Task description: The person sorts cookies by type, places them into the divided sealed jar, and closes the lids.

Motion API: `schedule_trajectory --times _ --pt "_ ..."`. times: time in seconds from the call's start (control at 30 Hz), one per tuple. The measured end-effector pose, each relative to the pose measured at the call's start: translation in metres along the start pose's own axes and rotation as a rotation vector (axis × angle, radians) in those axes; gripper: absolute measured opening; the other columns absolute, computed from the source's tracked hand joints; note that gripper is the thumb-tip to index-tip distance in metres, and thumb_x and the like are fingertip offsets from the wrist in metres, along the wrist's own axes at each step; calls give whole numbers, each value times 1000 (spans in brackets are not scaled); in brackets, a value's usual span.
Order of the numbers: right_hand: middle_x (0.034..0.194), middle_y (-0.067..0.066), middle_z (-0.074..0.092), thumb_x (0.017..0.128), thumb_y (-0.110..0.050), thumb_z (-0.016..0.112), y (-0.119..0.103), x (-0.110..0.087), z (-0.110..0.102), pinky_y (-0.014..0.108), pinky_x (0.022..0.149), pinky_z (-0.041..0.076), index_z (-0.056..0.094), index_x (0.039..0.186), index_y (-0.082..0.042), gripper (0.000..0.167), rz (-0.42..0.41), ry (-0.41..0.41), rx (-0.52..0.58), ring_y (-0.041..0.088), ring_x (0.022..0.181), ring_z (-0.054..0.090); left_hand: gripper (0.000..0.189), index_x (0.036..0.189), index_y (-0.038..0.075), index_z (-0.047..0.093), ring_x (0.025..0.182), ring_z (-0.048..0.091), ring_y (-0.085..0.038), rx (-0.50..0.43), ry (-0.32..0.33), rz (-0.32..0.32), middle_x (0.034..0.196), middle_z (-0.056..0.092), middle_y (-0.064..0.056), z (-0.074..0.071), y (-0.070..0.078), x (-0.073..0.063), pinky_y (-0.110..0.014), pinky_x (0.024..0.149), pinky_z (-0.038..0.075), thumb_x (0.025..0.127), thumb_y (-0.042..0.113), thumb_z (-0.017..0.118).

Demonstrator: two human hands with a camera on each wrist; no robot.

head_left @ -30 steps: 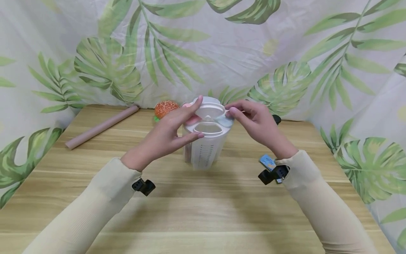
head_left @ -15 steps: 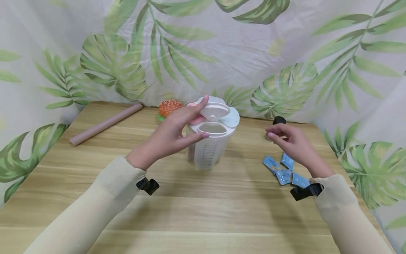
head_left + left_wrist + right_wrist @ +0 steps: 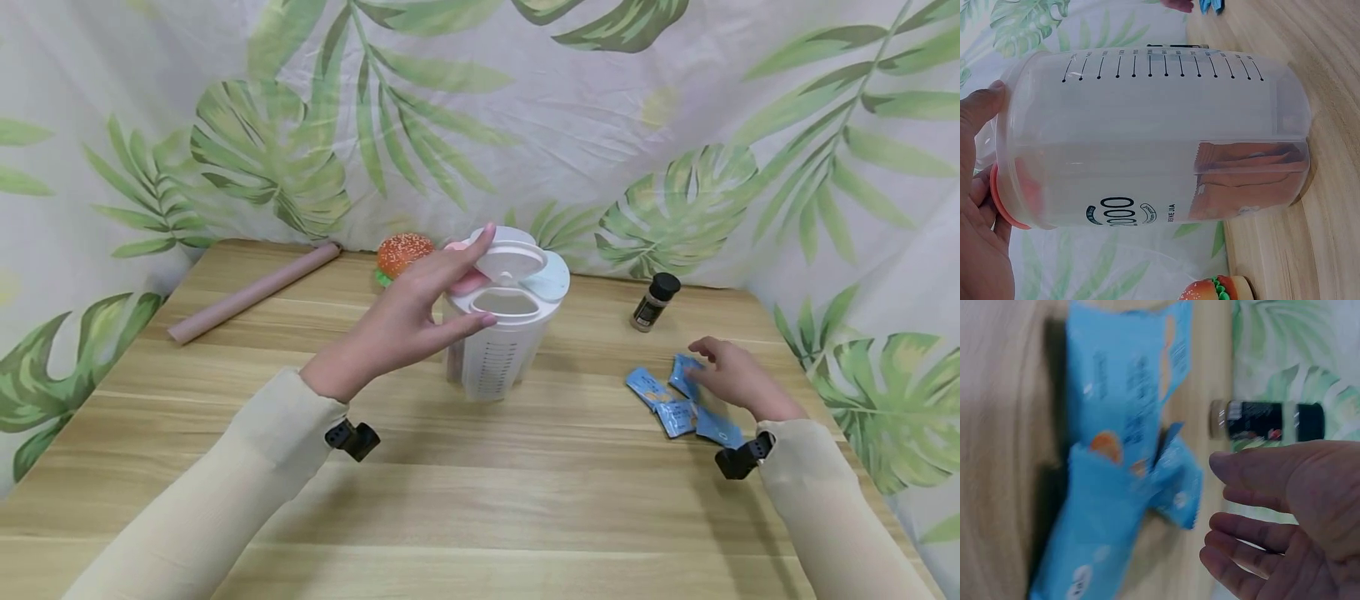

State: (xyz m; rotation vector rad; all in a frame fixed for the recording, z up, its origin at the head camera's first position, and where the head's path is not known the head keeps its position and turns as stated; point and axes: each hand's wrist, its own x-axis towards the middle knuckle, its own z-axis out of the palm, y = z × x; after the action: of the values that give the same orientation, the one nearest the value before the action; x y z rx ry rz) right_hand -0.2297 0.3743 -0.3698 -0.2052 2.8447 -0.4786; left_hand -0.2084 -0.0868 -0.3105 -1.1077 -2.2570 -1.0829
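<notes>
A clear plastic food storage container (image 3: 498,358) stands upright on the table, with pink, blue and white flap lids and a measuring scale. Its white front flap is raised above an opening. My left hand (image 3: 397,321) holds the container's top, thumb at the front rim and fingers over the pink side. In the left wrist view, brown packets (image 3: 1247,181) lie at the bottom of one compartment. Several blue snack packets (image 3: 675,417) lie to the right. Over them hovers my right hand (image 3: 738,379), fingers loosely bent and holding nothing; the right wrist view shows it beside the packets (image 3: 1110,394).
Behind the packets stands a black-capped spice jar (image 3: 655,302). A toy hamburger (image 3: 403,254) sits behind my left hand. A pinkish rolled tube (image 3: 255,292) lies at the back left. A leaf-print cloth (image 3: 450,125) hangs behind the wooden table (image 3: 465,500).
My right hand has left the container's blue flap and moved right and toward me, over the blue packets. The spice jar and packets are now uncovered. My left hand stays on the container.
</notes>
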Motion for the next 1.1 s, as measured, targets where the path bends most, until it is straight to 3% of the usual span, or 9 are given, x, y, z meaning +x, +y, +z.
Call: schedule_trajectory --times 0.2,0.43,0.67,0.97,1.1 --pt "138 45 52 102 -13 63 13 5 10 69 103 48 46 143 19 55 13 -19 15 60 124 54 89 162 5 35 127 61 -25 -8 6 -10 131 71 -10 0 0 -1 -48 130 32 89 16 85" --pt "127 43 60 101 -11 65 18 7 18 63 93 54 48 140 18 52 15 46 45 52 111 62 89 162 4 35 132 61 -26 -3 9 -8 128 72 -10 0 0 -1 -46 131 30 90 17 84" --pt "113 37 64 99 -11 68 20 6 22 49 80 54 52 135 19 49 -11 108 67 39 95 63 88 162 4 36 134 60 -27 -8 20 0 124 72 -10 2 0 -2 -46 132 28 89 16 84" --pt "126 39 62 103 -11 64 23 1 21 54 84 57 59 132 13 38 -17 186 105 49 106 65 88 162 4 35 142 56 -28 -22 16 -8 137 68 -12 3 0 -1 -48 132 28 90 15 84" --pt "121 36 65 104 -13 64 24 -1 21 45 79 56 60 133 10 37 -20 210 129 46 104 64 88 162 4 35 143 55 -28 -24 12 -14 138 68 -13 2 1 -1 -46 133 28 90 15 84"
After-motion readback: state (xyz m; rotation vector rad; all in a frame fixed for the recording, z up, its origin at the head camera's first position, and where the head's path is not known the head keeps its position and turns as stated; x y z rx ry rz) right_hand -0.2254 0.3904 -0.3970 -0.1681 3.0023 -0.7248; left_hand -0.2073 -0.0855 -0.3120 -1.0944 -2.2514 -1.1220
